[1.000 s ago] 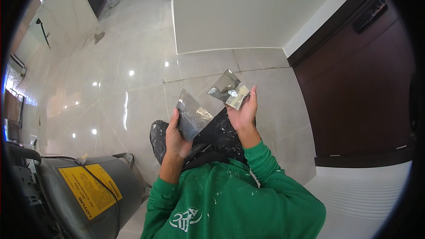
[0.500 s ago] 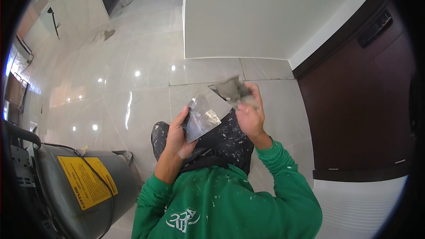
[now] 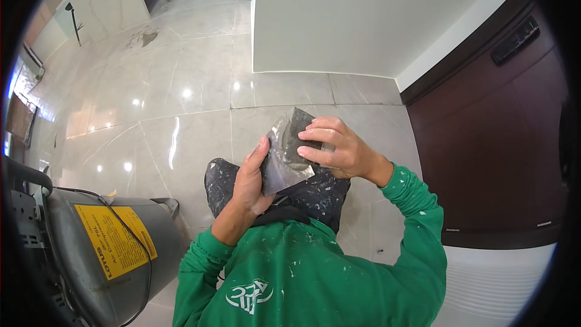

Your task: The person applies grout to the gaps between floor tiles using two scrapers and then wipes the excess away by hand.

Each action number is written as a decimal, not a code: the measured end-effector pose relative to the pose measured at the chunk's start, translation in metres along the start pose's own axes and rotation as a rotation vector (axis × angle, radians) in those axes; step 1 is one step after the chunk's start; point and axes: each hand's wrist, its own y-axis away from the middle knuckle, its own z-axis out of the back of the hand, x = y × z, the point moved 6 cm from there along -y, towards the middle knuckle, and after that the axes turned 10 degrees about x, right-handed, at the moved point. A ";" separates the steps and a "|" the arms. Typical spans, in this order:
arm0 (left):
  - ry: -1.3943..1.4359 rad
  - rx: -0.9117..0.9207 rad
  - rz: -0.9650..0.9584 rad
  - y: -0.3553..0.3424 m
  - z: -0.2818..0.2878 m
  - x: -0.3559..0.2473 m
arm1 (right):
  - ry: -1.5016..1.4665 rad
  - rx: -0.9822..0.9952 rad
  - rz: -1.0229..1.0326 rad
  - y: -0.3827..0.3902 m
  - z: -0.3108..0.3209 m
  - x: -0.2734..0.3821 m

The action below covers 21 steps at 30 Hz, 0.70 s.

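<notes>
At the lower left stands a grey air compressor [image 3: 166, 236], with a yellow label [image 3: 115, 239] on its tank and a black cable [image 3: 149, 269] hanging across it. To the right of it, the person's left hand [image 3: 247, 184] holds a shiny, flat plate [image 3: 271, 172] by its left edge, above the paint-spotted dark trousers [image 3: 221, 184]; the thumb lies along this edge, while the other fingers are mostly hidden beneath, so I cannot tell if they are spread. Over the right part of this plate lies a dark grey, flat plate [image 3: 295, 130], tilted and overlapping it; whether the two faces touch is not clear. The right hand [image 3: 346, 148] grips the dark one from its right side, with fingers bent and slightly apart upon its upper face; its thumb is hidden. Farther right is a dark brown door [image 3: 478, 151].
</notes>
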 end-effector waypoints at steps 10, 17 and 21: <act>-0.070 -0.051 -0.034 -0.002 0.021 -0.004 | 0.003 -0.072 -0.030 0.022 -0.011 -0.003; -0.173 -0.181 -0.163 0.006 0.045 -0.024 | 0.200 0.099 -0.375 0.047 -0.049 -0.051; -0.626 -0.327 -0.630 0.013 0.060 -0.068 | -1.578 -0.967 -0.896 0.073 -0.069 -0.044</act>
